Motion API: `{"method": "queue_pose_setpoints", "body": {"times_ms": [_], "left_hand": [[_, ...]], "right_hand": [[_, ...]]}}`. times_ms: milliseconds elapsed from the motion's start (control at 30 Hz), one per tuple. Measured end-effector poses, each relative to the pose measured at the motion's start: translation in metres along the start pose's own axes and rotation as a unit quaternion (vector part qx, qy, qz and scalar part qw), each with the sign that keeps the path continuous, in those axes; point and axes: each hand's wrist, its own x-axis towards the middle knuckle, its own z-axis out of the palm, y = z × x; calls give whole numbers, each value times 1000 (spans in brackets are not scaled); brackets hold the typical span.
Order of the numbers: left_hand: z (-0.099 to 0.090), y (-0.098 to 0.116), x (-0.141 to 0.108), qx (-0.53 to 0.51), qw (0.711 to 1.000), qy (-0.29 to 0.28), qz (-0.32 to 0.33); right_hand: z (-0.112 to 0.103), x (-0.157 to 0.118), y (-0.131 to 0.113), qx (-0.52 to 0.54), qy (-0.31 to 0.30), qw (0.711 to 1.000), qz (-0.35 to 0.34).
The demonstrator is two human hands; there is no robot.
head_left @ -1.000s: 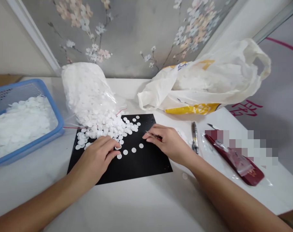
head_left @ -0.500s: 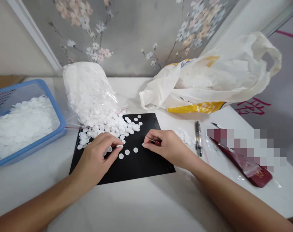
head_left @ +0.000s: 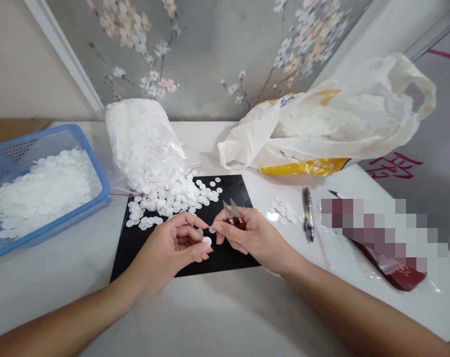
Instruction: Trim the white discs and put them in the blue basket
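My left hand (head_left: 176, 243) is closed with a small round white disc (head_left: 206, 241) held at its thumb. Its index fingertip reaches across to my right hand (head_left: 245, 228). In that hand lies a pair of thread snips (head_left: 234, 213) with red on the handle and the blades pointing up and away. Its thumb and finger also pinch a second white disc. Both hands are above a black mat (head_left: 188, 267). Just behind them, a heap of loose white discs (head_left: 176, 198) covers the mat's far left part.
A clear plastic bag (head_left: 143, 134) of discs spills onto the mat. At left stands a blue basket (head_left: 104, 183) of white pieces. On the right are a small pile of discs (head_left: 283, 210), a pen (head_left: 308, 213), a dark red case (head_left: 407, 280) and a white shopping bag (head_left: 321, 134).
My hands have come together over the mat, the left moving right. The snips' blades now point up into view. The left hand has lifted a disc.
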Motion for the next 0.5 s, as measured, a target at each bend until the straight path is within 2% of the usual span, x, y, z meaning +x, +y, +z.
{"method": "queue_pose_setpoints", "body": {"times_ms": [100,300,400,500], "left_hand": [[-1,1,3,-15,1000,3,-5],[-2,-1,7,-46,999,4,-13],[-4,-3,7,-60,998,4,-21],[-5,-3,5,-89,995,11,-40]], "right_hand": [[-3,2,2,2,25,1000,-17],[-2,2,7,3,8,999,-46],[-2,0,7,-78,22,994,-75],[-3,-4,4,-236,37,958,-160]]}}
